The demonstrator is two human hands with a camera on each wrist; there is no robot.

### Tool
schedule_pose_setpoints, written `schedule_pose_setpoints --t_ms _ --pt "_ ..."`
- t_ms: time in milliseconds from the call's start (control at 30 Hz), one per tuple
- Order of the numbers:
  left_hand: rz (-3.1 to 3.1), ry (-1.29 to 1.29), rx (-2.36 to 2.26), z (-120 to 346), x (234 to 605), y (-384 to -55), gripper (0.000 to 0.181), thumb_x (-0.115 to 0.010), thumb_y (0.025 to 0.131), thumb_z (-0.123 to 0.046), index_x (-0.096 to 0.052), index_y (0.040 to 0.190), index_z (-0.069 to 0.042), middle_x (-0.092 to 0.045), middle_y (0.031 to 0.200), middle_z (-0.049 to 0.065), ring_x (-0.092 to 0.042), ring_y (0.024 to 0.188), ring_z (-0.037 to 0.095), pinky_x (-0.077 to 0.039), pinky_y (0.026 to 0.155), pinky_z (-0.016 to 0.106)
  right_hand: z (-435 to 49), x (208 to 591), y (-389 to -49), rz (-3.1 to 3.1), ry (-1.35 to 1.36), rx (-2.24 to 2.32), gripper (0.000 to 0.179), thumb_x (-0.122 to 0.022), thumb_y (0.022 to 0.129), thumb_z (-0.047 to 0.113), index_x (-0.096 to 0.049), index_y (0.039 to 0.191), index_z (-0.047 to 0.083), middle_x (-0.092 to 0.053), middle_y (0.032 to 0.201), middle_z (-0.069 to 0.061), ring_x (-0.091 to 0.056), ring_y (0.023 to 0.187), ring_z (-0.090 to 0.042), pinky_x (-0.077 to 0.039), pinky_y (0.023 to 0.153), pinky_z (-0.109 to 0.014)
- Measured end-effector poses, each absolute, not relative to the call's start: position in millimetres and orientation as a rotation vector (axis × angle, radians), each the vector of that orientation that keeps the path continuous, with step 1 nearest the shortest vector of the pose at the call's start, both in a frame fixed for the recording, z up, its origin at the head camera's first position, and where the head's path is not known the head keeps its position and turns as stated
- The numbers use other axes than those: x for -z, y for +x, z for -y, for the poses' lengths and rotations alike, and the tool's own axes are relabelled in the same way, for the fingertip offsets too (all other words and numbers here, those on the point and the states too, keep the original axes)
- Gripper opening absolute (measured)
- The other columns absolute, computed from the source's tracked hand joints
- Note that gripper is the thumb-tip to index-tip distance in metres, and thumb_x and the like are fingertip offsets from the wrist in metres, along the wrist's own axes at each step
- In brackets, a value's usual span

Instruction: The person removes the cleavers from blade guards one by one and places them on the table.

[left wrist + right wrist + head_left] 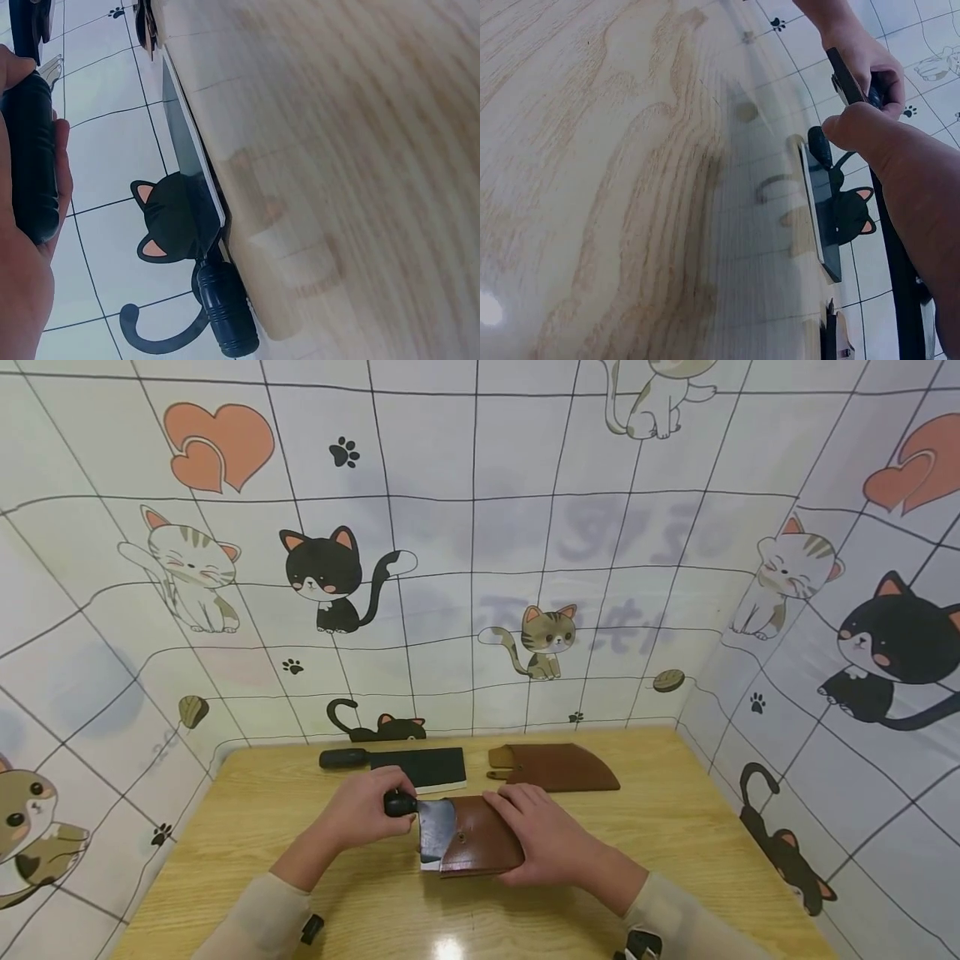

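In the head view a cleaver blade sits partly inside a brown leather sheath, its bare part showing at the left. My left hand grips the black handle. At the sheath's right end, my right hand holds the leather between thumb and fingers. The left wrist view shows the ridged handle lying along my palm. Both hands appear in the right wrist view, where the sheathed cleaver is seen edge-on, above the wooden table.
Behind my hands lies a second cleaver with a dark blade and black handle, pointing right. To its right is an empty-looking brown leather sheath. A cat-patterned wall covering encloses the table's back and sides.
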State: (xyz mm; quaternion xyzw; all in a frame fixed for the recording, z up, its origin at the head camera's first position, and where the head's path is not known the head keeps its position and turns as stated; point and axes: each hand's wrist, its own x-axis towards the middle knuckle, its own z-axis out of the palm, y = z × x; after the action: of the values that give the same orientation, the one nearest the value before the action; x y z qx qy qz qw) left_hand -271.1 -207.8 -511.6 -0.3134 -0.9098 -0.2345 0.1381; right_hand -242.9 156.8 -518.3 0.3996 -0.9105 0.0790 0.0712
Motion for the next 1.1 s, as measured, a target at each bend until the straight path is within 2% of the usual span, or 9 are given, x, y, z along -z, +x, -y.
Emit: schedule_pose_setpoints --t_ms 833,1100 --pt "2.601 -0.936 0.619 214 499 -281 0.027 -0.09 0.082 -0.034 -0.073 0.102 -0.033 -0.066 0.098 -0.022 -0.06 0.079 0.0 -0.052 0.069 0.028 -153 505 -250 2.721 1.199 -0.184 0.115 -0.084 0.079 0.07 -0.039 0.171 0.017 -0.052 0.154 -0.003 -0.049 0.144 -0.022 -0.038 0.124 -0.046" --pt "2.581 -0.836 0.642 243 493 -281 0.031 -0.092 0.077 -0.028 -0.071 0.098 -0.035 -0.066 0.095 -0.022 -0.059 0.078 0.001 -0.052 0.069 0.03 -183 510 -261 2.691 1.137 -0.228 0.117 -0.09 0.076 0.065 -0.041 0.17 0.015 -0.054 0.152 -0.004 -0.051 0.142 -0.026 -0.041 0.121 -0.053"
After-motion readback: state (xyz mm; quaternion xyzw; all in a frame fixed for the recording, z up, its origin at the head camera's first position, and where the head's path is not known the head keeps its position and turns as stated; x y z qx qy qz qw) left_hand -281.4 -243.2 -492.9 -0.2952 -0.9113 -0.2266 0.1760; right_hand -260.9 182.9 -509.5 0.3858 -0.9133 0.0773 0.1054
